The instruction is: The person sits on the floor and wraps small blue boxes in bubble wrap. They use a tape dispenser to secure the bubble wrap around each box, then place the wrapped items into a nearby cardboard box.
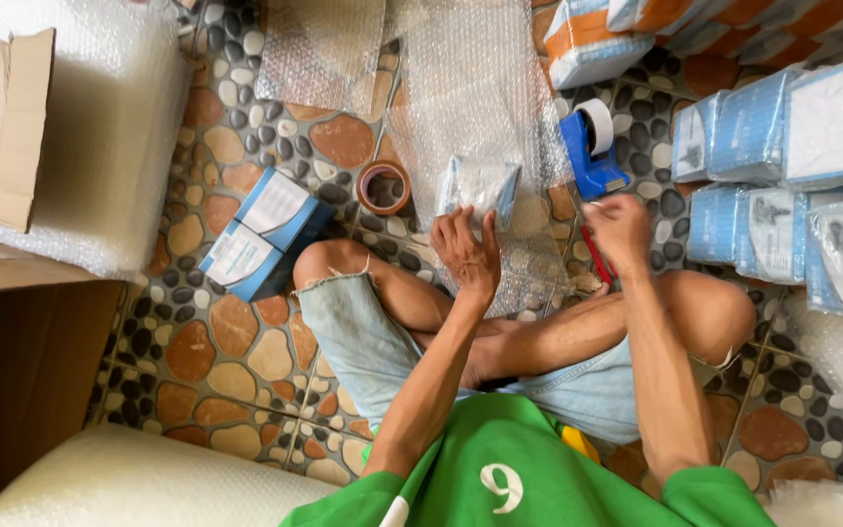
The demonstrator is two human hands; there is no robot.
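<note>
A: Nearest the camera, the green shirt (529, 468) and the crossed legs (500, 342) are filling the lower middle. Where are the hands working?

B: Just past the knees, on the pebble-tile floor (236, 342). The left hand (467, 252) is lying fairly open, fingers spread, pressing on the bubble wrap (485, 117) beside the small box (481, 185) that is lying under the wrap, in the middle of the floor. The right hand (620, 226) is closing into a loose fist. It is blurred, so I cannot tell whether it is pinching wrap, tape or nothing.

A: How is this step best done?

B: I judge the left palm should be keeping the wrap flat and taut against the box while the other hand is folding, so no slack is bunching at the corners.

A: And farther out?

B: A brown tape roll (383, 187) is sitting left of the box, two blue boxes (263, 234) beyond that, and a blue tape dispenser (589, 148) is standing to the right. Wrapped packs (782, 185) are stacking up along the right edge.

A: What is hard to see?

B: A red item (595, 256) under the right wrist is mostly hidden. The cardboard (2, 127) at left and the packs at top right are being cut off by the frame.
</note>
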